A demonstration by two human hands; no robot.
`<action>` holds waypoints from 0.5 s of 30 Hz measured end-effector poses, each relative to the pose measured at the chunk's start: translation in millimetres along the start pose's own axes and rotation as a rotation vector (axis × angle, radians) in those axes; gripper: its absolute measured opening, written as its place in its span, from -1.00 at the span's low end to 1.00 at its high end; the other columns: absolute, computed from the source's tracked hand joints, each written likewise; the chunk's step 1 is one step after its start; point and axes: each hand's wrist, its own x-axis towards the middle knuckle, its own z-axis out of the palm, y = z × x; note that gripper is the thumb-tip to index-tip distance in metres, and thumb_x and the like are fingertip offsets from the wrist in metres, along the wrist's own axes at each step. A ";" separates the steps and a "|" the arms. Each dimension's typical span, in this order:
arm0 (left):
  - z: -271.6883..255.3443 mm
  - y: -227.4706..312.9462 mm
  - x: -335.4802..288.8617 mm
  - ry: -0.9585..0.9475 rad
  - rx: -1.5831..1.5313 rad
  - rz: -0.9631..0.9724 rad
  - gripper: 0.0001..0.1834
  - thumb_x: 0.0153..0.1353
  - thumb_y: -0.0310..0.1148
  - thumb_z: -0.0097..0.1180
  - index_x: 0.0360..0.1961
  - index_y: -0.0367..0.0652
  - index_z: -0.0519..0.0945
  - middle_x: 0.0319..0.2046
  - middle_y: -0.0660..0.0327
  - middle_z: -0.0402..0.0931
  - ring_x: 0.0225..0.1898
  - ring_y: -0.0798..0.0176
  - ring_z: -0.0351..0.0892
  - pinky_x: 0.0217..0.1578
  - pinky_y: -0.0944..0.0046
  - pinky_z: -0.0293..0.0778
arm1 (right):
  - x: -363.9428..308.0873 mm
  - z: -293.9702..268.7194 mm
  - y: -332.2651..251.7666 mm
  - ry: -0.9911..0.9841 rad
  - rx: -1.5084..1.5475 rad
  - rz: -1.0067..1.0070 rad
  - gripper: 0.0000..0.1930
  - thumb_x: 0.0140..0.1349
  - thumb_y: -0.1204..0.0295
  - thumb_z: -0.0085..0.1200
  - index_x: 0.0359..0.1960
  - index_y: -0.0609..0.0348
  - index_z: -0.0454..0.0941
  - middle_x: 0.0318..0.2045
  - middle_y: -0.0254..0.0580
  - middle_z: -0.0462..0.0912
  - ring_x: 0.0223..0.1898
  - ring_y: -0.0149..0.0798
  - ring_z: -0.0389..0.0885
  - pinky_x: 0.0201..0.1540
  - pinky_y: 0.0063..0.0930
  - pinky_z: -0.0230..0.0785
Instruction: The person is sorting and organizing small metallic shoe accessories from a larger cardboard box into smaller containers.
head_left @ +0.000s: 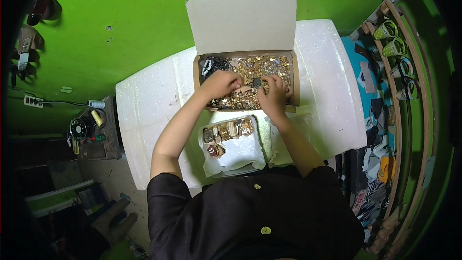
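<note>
An open cardboard box (294, 84) with its lid raised holds a heap of small gold-coloured metal ornaments (264, 65) and a dark cluster of black pieces (219, 63) in its left corner. My left hand (220, 85) reaches over the box's middle, fingertips pinched together; whatever lies in them is too small to make out. Close by on the right, my right hand (273, 95) has its fingers curled at a small dark square piece (256, 82), which it seems to grip. Nearer me sits a tray (257, 137) lined with white paper (240, 153), with several gold-coloured ornaments (231, 130) along its far side.
Both containers stand on a sparkly white tabletop (154, 96) against a green wall (139, 14). A wooden rack (392, 91) with sandals (395, 47) is at the right, beside piled scraps (378, 161). At the left, a small stand (110, 139) carries thread spools (96, 104).
</note>
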 end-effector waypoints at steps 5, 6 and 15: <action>-55.4 6.3 -13.1 0.210 -0.080 -0.062 -0.87 0.12 -0.39 0.12 -0.33 -0.20 0.50 -0.41 0.16 0.51 -0.33 0.20 0.50 -0.24 0.24 0.40 | 2.2 0.8 2.8 0.023 0.014 -0.018 -0.72 0.02 0.35 0.07 -0.17 -0.04 0.50 -0.05 -0.29 0.40 0.08 -0.20 0.30 0.13 0.17 -0.18; -65.0 9.3 -14.9 0.256 -0.054 -0.135 -0.87 0.11 -0.37 0.12 -0.33 -0.16 0.51 -0.42 0.15 0.52 -0.32 0.16 0.52 -0.18 0.18 0.38 | 1.7 1.3 4.0 0.024 0.017 -0.017 -0.72 0.02 0.35 0.07 -0.17 -0.04 0.50 -0.06 -0.29 0.41 0.07 -0.20 0.30 0.13 0.17 -0.17; -41.4 -22.8 -41.5 0.617 0.691 -0.271 -0.72 -0.03 -0.41 0.17 -0.22 0.04 0.52 -0.08 0.22 0.37 0.07 0.16 0.32 0.11 -0.32 -0.04 | 0.3 3.5 -0.6 0.063 -0.017 -0.025 -0.70 -0.05 0.40 0.10 -0.19 -0.10 0.51 -0.08 -0.34 0.44 0.04 -0.26 0.34 0.12 -0.11 -0.16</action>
